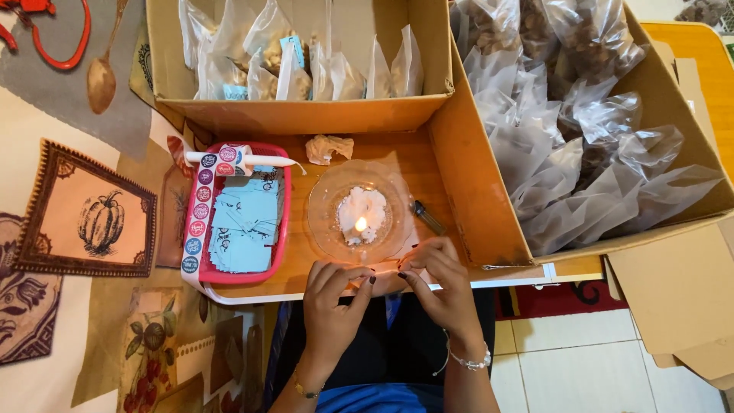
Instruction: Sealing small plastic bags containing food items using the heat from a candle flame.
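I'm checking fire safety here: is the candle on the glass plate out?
No: a small flame burns on the candle stub in the middle of the glass plate.

Head view, looking down: left hand (332,294) & right hand (440,283) meet at the counter (405,157) edge, fingertips pinching a small clear bag (386,277) btwn them. Just beyond, a glass plate (359,210) w/ a lit candle stub (361,218) in white wax. Red tray (200,229) of blue tags (246,229) to the left. Cardboard box (482,199) of filled clear bags at right; another box (306,115) behind.
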